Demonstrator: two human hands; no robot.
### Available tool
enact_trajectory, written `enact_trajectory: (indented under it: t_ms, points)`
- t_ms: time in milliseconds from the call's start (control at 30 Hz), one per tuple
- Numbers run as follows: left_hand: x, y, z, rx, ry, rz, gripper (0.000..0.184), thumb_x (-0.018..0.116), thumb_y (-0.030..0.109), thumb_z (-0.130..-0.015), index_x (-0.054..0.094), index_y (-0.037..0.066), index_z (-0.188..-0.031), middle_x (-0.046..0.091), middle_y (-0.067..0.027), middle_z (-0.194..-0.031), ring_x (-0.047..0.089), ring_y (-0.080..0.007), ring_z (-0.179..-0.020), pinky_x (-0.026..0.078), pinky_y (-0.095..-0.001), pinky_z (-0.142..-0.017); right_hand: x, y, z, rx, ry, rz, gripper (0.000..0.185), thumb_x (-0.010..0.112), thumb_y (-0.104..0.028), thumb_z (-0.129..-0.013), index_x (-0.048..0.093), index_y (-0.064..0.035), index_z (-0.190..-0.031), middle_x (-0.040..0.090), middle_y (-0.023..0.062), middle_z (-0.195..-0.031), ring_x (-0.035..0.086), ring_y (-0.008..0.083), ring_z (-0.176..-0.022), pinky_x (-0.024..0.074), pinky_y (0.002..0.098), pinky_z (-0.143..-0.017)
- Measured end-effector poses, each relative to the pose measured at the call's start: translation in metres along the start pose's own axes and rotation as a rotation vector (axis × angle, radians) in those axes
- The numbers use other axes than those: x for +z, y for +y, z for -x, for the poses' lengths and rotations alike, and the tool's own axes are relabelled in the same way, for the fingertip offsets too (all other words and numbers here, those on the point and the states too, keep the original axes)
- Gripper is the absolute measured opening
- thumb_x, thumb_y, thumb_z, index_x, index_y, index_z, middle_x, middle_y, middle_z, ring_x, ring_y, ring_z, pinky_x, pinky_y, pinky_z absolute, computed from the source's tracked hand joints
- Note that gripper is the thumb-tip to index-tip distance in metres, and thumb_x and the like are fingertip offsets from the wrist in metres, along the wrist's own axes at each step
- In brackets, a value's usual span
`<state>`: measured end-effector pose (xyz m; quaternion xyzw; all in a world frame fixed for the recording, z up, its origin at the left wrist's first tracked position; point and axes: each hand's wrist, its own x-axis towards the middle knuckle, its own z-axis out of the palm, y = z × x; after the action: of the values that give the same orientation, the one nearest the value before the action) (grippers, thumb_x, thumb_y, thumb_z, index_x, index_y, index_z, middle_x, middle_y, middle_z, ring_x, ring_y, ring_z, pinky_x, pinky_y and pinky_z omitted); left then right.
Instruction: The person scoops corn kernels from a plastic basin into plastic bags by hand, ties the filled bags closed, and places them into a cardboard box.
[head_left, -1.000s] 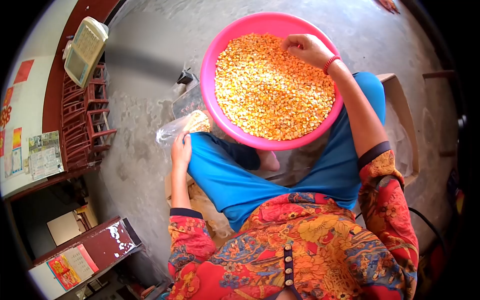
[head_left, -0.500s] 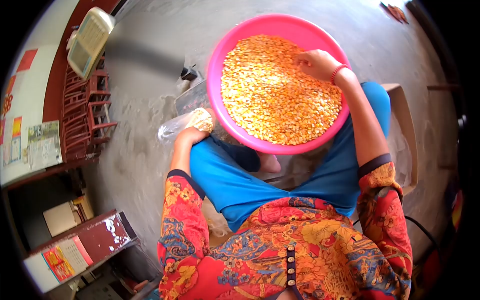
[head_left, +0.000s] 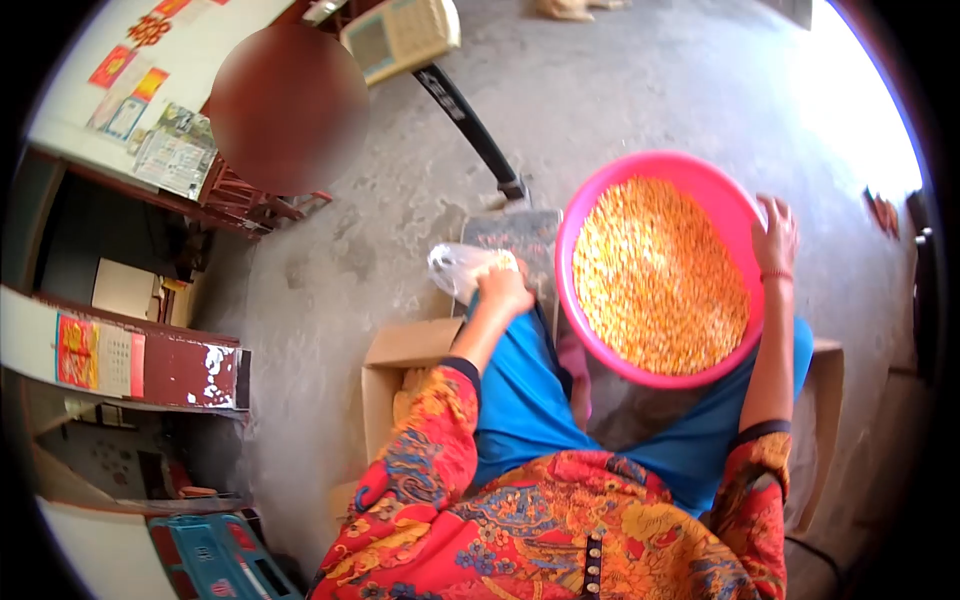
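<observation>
Right hand at the right-hand rim of the pink basin, fingers bent; cannot tell whether they close on the rim. Left hand curled at the left knee, against a clear plastic bag; firmness of hold cannot be told. Blue trousers, legs spread, right thigh partly under the basin's lower edge. Basin lies between the two hands, just left of the right one, well filled with loose yellow-orange corn kernels; bare pink wall showing on the side by the right hand. Scale beyond the left knee, dark post leaning. Open carton beside the left leg. Bag just past the left hand, pale contents blurred. Red bracelet on the right wrist.
</observation>
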<state>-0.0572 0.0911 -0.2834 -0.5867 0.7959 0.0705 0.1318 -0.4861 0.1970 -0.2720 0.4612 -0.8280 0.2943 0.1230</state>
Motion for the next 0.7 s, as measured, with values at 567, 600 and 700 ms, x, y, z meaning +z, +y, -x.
enact_trajectory:
  t_ms: [567, 600, 700]
  points:
    - [0.027, 0.033, 0.043, 0.306, 0.423, 0.2, 0.029, 0.061, 0.025, -0.068, 0.066, 0.013, -0.094, 0.052, -0.0116, -0.118, 0.039, -0.0295, -0.119, 0.021, -0.0559, -0.1, 0.018, 0.006, 0.022, 0.219, -0.186, -0.009, 0.039, 0.048, -0.008, -0.074, 0.045, -0.0174, -0.112, 0.058, 0.0148, -0.102, 0.057, 0.0374, -0.09, 0.0474, 0.0463, -0.073]
    - [0.027, 0.034, 0.045, 0.32, 0.432, 0.209, 0.028, 0.061, 0.026, -0.068, 0.066, 0.013, -0.093, 0.052, -0.0115, -0.12, 0.038, -0.0301, -0.12, 0.02, -0.0569, -0.1, 0.018, 0.007, 0.022, 0.238, -0.211, -0.002, 0.035, 0.048, -0.008, -0.074, 0.046, -0.0163, -0.108, 0.058, 0.0144, -0.1, 0.057, 0.0372, -0.09, 0.0475, 0.0463, -0.072]
    - [0.027, 0.036, 0.054, 0.326, 0.417, 0.215, 0.032, 0.061, 0.032, -0.069, 0.067, 0.015, -0.095, 0.051, -0.0109, -0.121, 0.038, -0.0313, -0.12, 0.02, -0.0586, -0.099, 0.023, 0.007, 0.024, 0.277, -0.191, 0.015, 0.024, 0.048, -0.01, -0.075, 0.05, -0.0137, -0.099, 0.059, 0.0146, -0.096, 0.057, 0.0369, -0.089, 0.0479, 0.046, -0.071]
